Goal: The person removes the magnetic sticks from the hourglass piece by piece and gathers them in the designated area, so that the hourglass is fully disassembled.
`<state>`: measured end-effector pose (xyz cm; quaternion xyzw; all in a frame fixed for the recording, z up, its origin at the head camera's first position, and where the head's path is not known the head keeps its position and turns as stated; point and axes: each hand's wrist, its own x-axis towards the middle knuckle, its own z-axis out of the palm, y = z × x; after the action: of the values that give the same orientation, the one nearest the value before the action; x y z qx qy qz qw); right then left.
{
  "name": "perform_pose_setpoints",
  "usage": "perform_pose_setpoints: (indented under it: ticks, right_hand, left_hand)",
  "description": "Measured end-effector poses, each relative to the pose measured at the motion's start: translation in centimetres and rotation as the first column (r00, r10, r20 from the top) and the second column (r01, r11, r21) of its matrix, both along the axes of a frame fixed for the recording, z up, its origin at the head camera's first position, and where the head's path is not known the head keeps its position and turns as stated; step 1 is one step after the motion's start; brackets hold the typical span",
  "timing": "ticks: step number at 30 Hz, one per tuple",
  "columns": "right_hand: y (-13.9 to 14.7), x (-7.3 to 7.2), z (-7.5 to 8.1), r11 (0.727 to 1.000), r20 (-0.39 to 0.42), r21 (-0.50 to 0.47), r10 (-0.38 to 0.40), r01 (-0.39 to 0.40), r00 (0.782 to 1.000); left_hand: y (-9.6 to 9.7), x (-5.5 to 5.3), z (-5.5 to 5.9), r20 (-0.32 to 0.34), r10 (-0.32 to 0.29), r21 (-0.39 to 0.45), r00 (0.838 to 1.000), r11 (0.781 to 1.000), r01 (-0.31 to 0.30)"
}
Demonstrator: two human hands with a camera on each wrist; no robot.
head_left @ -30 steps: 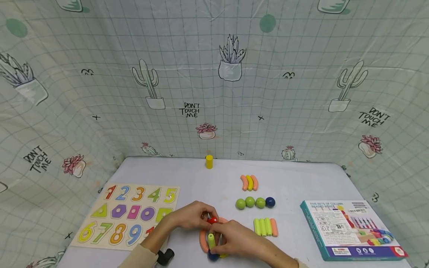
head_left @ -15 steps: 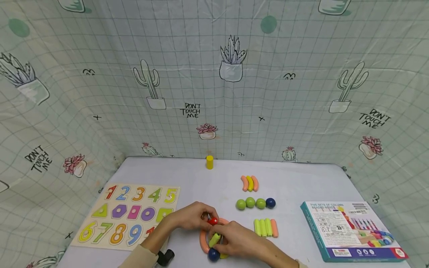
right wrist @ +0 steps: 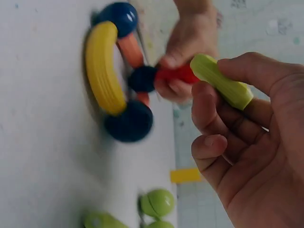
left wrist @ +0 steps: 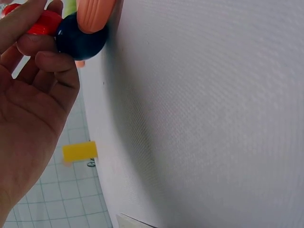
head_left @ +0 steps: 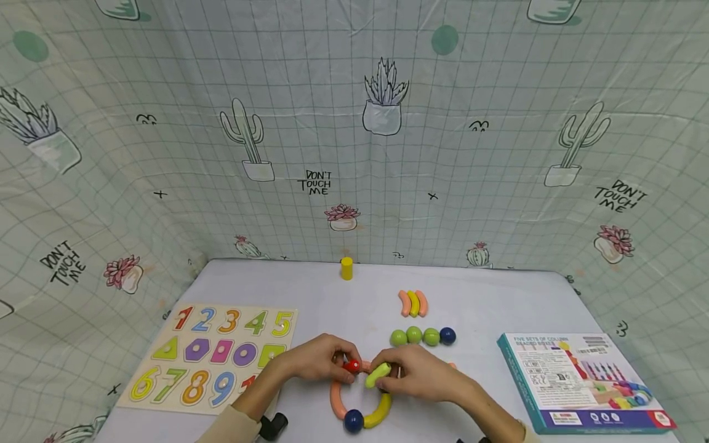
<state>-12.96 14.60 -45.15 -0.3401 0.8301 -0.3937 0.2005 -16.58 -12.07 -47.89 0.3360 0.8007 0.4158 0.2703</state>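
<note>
My left hand (head_left: 324, 360) pinches a red piece (left wrist: 45, 23) over the far side of a ring of pieces. A dark blue ball (left wrist: 80, 40) sits right beside that red piece, against an orange curved stick (left wrist: 95, 14). Between thumb and fingers, my right hand (head_left: 418, 372) holds a light green ribbed stick (head_left: 378, 375), tilted, above the ring's right side. The ring's near part shows an orange curved stick (head_left: 337, 400), a dark blue ball (head_left: 353, 421) and a yellow curved stick (head_left: 379, 413). Another dark blue ball (right wrist: 129, 121) lies at the yellow stick's far end.
At left lies a number puzzle board (head_left: 210, 363); at right, a toy box (head_left: 587, 381). Behind the ring stand a yellow cylinder (head_left: 346, 269), short curved sticks (head_left: 413, 303) and a row of green balls (head_left: 413, 335) ending in a blue one. My right hand hides most other sticks.
My right hand has lifted the green stick away and to the right, uncovering the ring's near side. The stick has gone from upright to tilted. My left hand stays in place.
</note>
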Motion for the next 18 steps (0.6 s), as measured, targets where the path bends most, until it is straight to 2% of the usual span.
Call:
perform_pose_setpoints:
  ticks: [8, 15, 18]
  right_hand:
    - [4.8, -1.4, 1.7, 0.996, -0.055, 0.018, -0.088, 0.089, 0.995]
    - [8.4, -2.3, 2.3, 0.991, -0.014, 0.016, -0.132, 0.132, 0.991]
    - [9.8, -2.8, 2.6, 0.987, 0.004, 0.076, -0.144, 0.143, 0.990]
  left_hand:
    - [0.1, 0.1, 0.2, 0.019, 0.034, -0.018, 0.999, 0.999, -0.034]
    - [0.1, 0.1, 0.2, 0.016, 0.032, -0.021, 0.999, 0.999, -0.032]
    - [0.1, 0.1, 0.2, 0.015, 0.033, -0.018, 0.999, 0.999, -0.033]
